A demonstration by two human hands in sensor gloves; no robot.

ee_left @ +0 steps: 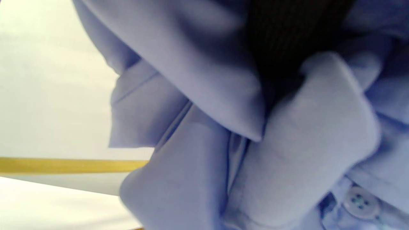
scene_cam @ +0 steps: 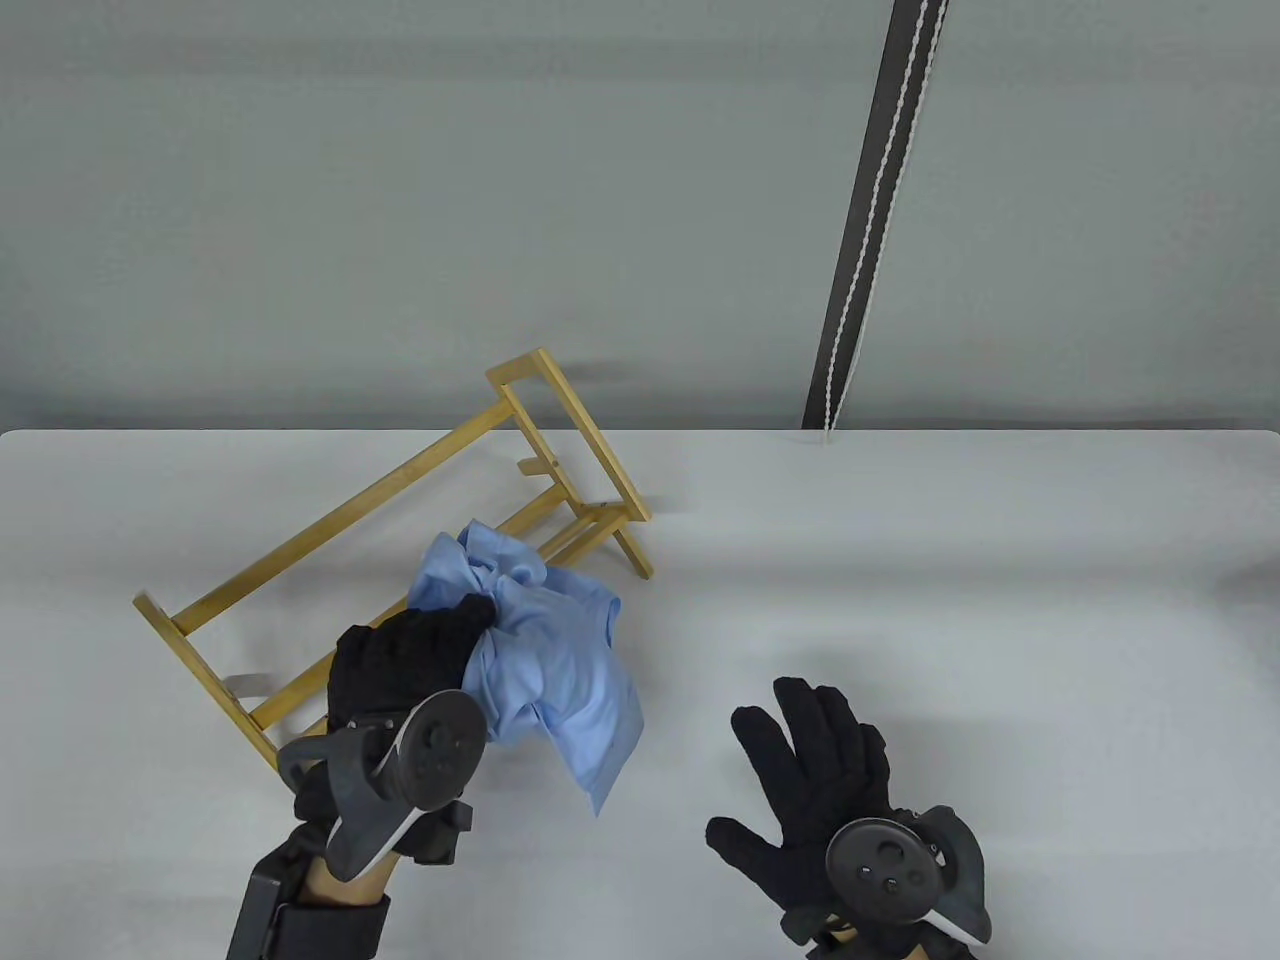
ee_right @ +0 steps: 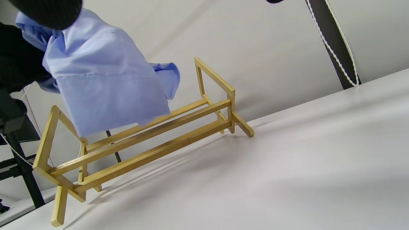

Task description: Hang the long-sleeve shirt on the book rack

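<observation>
A light blue long-sleeve shirt (scene_cam: pixel 545 660) is bunched up and held in the air by my left hand (scene_cam: pixel 420 650), which grips it above the near side of a wooden book rack (scene_cam: pixel 340 525). The rack stands on the white table at the left. In the left wrist view the shirt (ee_left: pixel 287 143) fills the frame, with a button and a rack bar (ee_left: pixel 64 165) showing. In the right wrist view the shirt (ee_right: pixel 105 92) hangs above the rack (ee_right: pixel 153 140). My right hand (scene_cam: pixel 815 770) is open with fingers spread, empty, to the right of the shirt.
The white table (scene_cam: pixel 950 600) stretches to the right of the rack. A dark strap with a white cord (scene_cam: pixel 870 220) hangs on the grey wall behind the table's far edge.
</observation>
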